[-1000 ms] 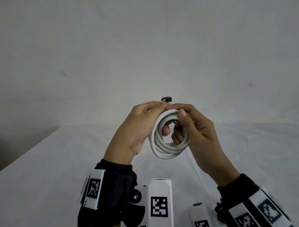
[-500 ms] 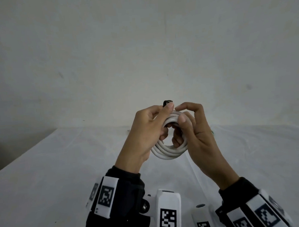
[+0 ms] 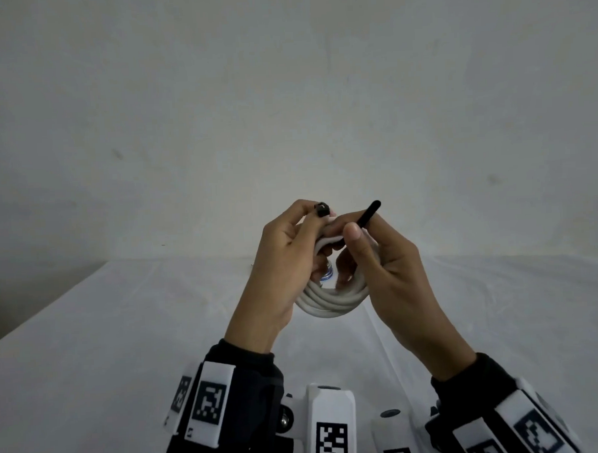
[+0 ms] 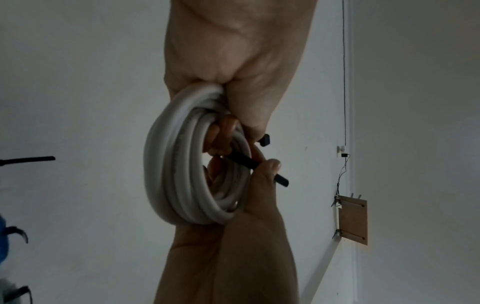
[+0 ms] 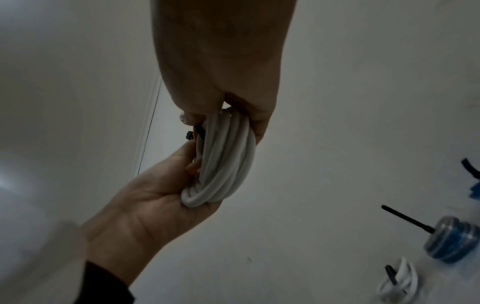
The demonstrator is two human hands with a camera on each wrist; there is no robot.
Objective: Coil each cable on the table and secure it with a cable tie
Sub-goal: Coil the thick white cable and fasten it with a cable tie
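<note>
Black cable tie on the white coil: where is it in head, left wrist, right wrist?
Head: black plastic cable tie, tail above the right hand.
Left wrist: centre, tail crossing the coil's opening.
Right wrist: left of centre, mostly hidden.
Shared landmark: coiled white cable.

We hold the coiled cable (image 3: 331,298) above the table (image 3: 90,355), left hand (image 3: 278,261) left of it, right hand (image 3: 392,266) right, cable tie (image 3: 368,213) on top.
</note>
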